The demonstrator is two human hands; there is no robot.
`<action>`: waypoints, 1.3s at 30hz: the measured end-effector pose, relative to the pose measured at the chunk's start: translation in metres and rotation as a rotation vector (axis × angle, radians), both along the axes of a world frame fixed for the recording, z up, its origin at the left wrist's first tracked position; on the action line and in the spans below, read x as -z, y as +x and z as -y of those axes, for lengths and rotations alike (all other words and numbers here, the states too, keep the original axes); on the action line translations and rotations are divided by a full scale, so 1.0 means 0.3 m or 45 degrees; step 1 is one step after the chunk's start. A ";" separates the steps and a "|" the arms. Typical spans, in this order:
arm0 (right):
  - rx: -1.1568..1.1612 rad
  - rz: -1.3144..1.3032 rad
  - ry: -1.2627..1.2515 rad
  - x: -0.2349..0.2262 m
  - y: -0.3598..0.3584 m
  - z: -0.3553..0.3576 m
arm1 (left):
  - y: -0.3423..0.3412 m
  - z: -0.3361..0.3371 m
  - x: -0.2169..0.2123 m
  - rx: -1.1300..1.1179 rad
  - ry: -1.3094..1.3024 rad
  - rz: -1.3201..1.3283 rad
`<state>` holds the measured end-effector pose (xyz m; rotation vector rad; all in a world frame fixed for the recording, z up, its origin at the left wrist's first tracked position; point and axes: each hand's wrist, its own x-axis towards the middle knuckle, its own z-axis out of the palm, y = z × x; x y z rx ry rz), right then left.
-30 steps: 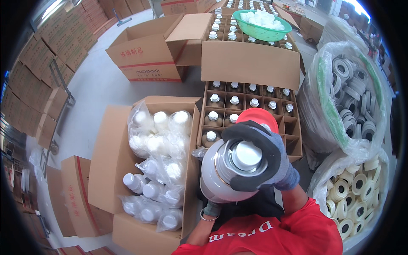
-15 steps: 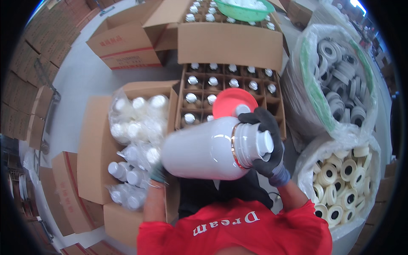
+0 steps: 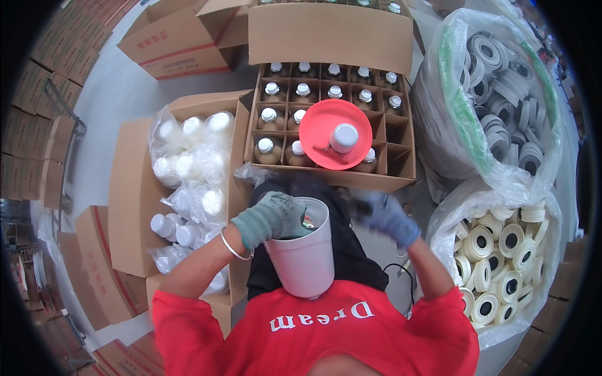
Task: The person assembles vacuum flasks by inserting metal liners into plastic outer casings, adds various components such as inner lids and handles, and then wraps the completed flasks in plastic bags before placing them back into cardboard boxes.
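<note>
A white thermos shell [image 3: 302, 266] sits upright between my thighs against my shirt, its wide open end uppermost. My left hand [image 3: 273, 219], in a grey-green glove, grips its rim from the left, with fingertips reaching over the edge. Something shiny shows inside the opening, too small to make out. My right hand [image 3: 384, 216], in a blue-grey glove, is over my right thigh, apart from the shell; its fingers are smeared by motion. Beyond my knees, a red dish [image 3: 313, 128] rests on the divided carton, holding a white cap [image 3: 344, 138] and a small red piece.
A divided carton [image 3: 376, 182] of silver glass liners with pale tops stands ahead. To the left, an open carton [image 3: 128, 207] holds bagged white bottle parts. On the right are clear sacks of grey rings [image 3: 501, 81] and cream rings [image 3: 481, 241].
The thermos shell has come down from both hands to between my thighs, turned with its open end up. My right hand has let go of it. The view has shifted too.
</note>
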<state>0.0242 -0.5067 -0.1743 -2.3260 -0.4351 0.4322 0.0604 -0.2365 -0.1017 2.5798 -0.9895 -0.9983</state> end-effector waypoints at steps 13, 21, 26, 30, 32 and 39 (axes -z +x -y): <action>0.313 0.800 -0.134 0.112 0.393 0.159 | -0.048 -0.095 -0.192 -0.447 -0.617 -0.054; 1.323 0.912 -0.475 -0.212 0.284 1.028 | -0.004 -0.005 -0.074 -0.132 -0.445 -0.021; 1.906 0.235 -0.842 0.059 0.359 1.408 | -0.010 0.037 -0.047 -0.229 -0.646 0.039; 1.686 0.655 -0.878 0.070 0.317 1.314 | -0.038 0.011 -0.036 -0.487 -0.746 0.362; 1.505 1.108 -0.627 -0.086 0.337 1.119 | 0.005 0.032 -0.050 -0.542 -0.878 0.648; -0.056 1.638 -0.339 -0.400 0.241 0.207 | 0.141 0.372 -0.212 -0.646 -1.641 -0.408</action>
